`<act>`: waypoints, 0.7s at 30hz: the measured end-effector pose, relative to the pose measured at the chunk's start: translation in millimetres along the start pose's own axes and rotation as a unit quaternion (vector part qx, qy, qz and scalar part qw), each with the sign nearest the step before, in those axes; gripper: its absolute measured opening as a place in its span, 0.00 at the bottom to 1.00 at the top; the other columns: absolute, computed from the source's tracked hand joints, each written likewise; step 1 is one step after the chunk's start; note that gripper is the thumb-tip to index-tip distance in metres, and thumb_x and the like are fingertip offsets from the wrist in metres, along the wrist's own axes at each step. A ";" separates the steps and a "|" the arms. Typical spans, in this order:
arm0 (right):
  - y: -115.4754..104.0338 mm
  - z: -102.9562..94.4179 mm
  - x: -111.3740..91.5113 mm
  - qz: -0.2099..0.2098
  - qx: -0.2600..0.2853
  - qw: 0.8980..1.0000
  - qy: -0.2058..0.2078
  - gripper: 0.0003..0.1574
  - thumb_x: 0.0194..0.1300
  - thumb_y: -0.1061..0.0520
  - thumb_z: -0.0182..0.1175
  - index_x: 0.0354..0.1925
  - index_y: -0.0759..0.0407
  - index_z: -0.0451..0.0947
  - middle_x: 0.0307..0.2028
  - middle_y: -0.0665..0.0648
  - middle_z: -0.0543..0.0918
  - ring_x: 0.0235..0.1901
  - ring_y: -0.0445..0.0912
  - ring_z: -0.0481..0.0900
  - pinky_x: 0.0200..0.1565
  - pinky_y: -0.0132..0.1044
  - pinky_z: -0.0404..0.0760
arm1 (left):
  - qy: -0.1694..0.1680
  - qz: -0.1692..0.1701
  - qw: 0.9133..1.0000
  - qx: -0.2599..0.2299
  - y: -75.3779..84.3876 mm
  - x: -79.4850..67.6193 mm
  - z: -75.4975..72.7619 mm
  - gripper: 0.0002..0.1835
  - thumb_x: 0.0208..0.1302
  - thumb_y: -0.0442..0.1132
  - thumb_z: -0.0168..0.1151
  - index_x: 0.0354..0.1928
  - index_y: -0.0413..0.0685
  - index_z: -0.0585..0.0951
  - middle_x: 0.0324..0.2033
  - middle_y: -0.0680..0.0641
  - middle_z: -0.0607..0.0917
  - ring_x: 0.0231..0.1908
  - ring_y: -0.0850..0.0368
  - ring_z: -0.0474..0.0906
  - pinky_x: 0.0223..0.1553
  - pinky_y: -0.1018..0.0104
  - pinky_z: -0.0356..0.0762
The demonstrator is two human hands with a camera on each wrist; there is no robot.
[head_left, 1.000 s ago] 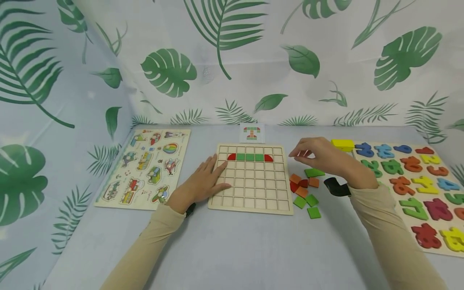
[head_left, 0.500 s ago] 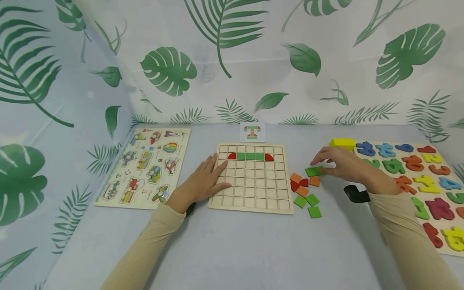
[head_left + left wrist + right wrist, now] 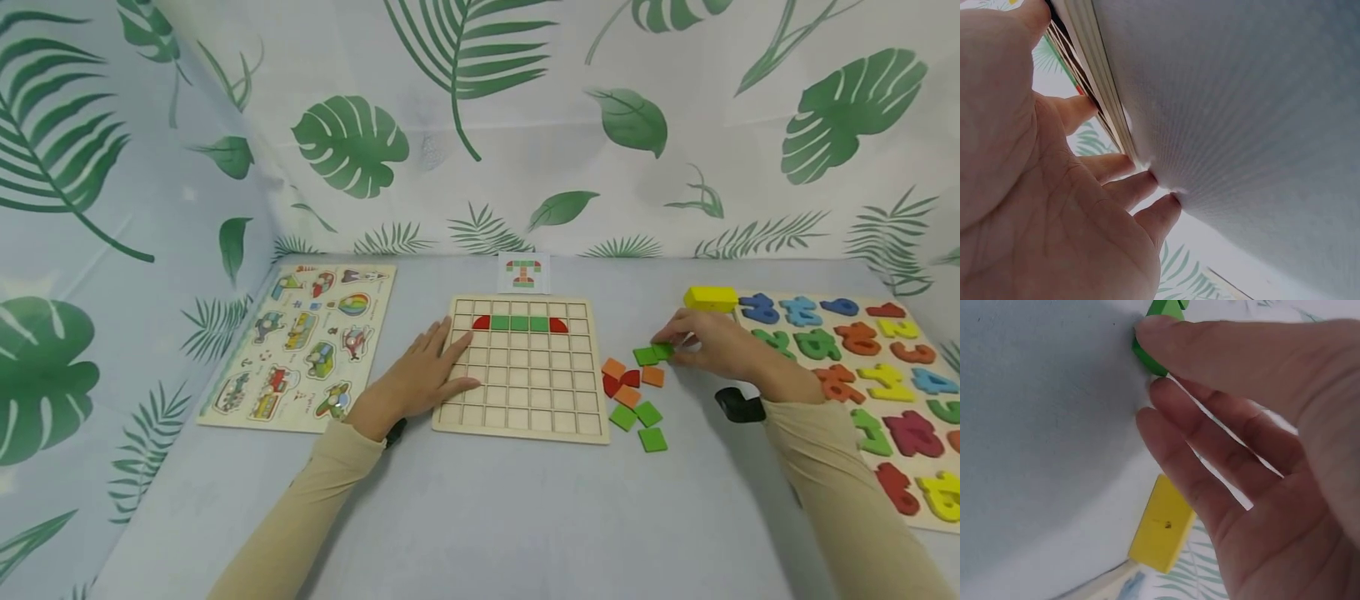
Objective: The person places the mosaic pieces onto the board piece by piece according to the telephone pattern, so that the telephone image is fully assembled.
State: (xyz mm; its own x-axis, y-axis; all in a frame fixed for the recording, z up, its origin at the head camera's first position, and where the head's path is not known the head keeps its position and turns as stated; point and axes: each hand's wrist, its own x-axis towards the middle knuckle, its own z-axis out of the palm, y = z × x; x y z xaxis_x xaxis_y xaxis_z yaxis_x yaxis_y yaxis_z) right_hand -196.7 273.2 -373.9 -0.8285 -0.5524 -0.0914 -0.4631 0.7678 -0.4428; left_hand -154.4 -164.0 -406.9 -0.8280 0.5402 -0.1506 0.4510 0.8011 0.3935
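Note:
My left hand (image 3: 417, 377) rests with spread, straight fingers on the left edge of the wooden grid board (image 3: 517, 422); the left wrist view shows its fingertips at the board's side and on the tabletop. One row of the board holds green square tiles (image 3: 519, 323) with a red quarter-round tile (image 3: 482, 322) at each end. To the right, my right hand (image 3: 711, 342) pinches a green square tile (image 3: 662, 351) between thumb and fingers. Its left side meets another green tile (image 3: 643, 357). In the right wrist view the thumb partly covers the green tile (image 3: 1151, 357).
Orange tiles (image 3: 653, 377), red quarter-rounds (image 3: 631, 379) and more green tiles (image 3: 652, 439) lie right of the board. A pattern card (image 3: 524, 285) stands behind it. A picture puzzle (image 3: 296, 350) is left; a yellow block (image 3: 711, 298) and number puzzle (image 3: 847, 367) are right.
My right hand has moved right, away from the board's edge, down to the green tiles, and grips one. That pair has spread slightly apart. My left hand has stayed put.

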 end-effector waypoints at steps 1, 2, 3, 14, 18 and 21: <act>0.3 -0.4 0.0 0.004 0.002 1.000 -0.001 0.17 0.57 0.74 0.74 0.47 0.73 0.87 0.38 0.57 0.85 0.40 0.55 0.85 0.46 0.53 0.87 | -0.001 0.000 1.000 0.001 0.1 -0.1 0.0 0.42 0.81 0.55 0.54 0.83 0.39 0.52 0.80 0.26 0.41 0.80 0.29 0.38 0.79 0.39 0.41; 0.3 -0.9 0.0 0.010 0.003 1.000 -0.002 0.17 0.57 0.74 0.74 0.47 0.73 0.86 0.37 0.56 0.85 0.39 0.54 0.85 0.45 0.52 0.87 | 0.000 0.000 1.000 0.001 0.1 0.0 0.2 0.42 0.81 0.55 0.54 0.83 0.39 0.52 0.80 0.26 0.41 0.80 0.29 0.38 0.79 0.39 0.41; 0.3 -1.2 0.0 0.016 0.003 1.000 -0.003 0.17 0.57 0.73 0.74 0.47 0.73 0.86 0.37 0.56 0.85 0.38 0.53 0.84 0.44 0.51 0.87 | -0.001 0.000 1.000 0.002 0.2 -0.1 0.2 0.42 0.81 0.55 0.54 0.83 0.39 0.52 0.80 0.26 0.41 0.80 0.30 0.38 0.79 0.39 0.41; -0.5 -2.4 1.9 0.049 0.002 0.999 -0.013 0.17 0.57 0.71 0.76 0.46 0.72 0.86 0.35 0.53 0.86 0.35 0.48 0.81 0.41 0.45 0.86 | 0.002 -0.002 1.000 0.009 0.5 -1.1 0.2 0.42 0.81 0.56 0.53 0.83 0.40 0.52 0.80 0.26 0.42 0.80 0.29 0.38 0.79 0.39 0.42; 1.4 -1.8 1.6 0.051 0.001 0.999 -0.007 0.16 0.57 0.69 0.77 0.44 0.71 0.86 0.33 0.52 0.86 0.34 0.48 0.80 0.39 0.42 0.85 | 0.004 -0.003 1.000 0.008 0.5 -1.1 0.8 0.42 0.81 0.57 0.53 0.83 0.40 0.52 0.80 0.26 0.42 0.80 0.29 0.38 0.79 0.39 0.42; 3.1 -1.3 0.0 0.049 0.007 0.999 -0.001 0.15 0.57 0.69 0.77 0.43 0.71 0.85 0.33 0.53 0.86 0.35 0.49 0.81 0.39 0.44 0.86 | 0.001 -0.004 1.000 0.009 0.6 -1.0 0.7 0.42 0.81 0.57 0.53 0.84 0.41 0.52 0.80 0.26 0.41 0.80 0.30 0.38 0.79 0.39 0.41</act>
State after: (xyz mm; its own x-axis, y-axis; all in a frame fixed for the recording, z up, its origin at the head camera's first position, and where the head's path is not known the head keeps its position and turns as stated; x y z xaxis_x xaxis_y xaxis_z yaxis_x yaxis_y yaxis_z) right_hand -198.5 276.0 -374.1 -0.8688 -0.4758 -0.1370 -0.3754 0.8134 -0.4443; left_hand -153.0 -163.9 -407.1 -0.8324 0.5332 -0.1514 0.4502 0.8097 0.3763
